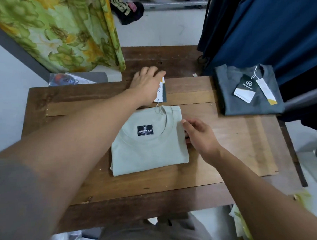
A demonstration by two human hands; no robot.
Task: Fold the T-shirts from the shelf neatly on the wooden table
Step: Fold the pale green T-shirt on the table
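Observation:
A pale green T-shirt (149,148) lies folded into a rectangle at the middle of the wooden table (235,141), neck label up. Its hang tag (161,94) lies on the wood just beyond the collar, tied on by a string. My left hand (146,83) reaches over the tag with fingers stretched flat; part of the tag is hidden under it. My right hand (198,136) pinches the shirt's right folded edge, thumb on top. A dark grey folded T-shirt (245,98) with two tags lies at the table's far right.
A green floral curtain (58,28) hangs at the far left. Dark blue garments (276,34) hang on the right beside the grey shirt. A plastic-wrapped packet (65,78) lies past the table's left edge. Bags lie on the floor near the table's front.

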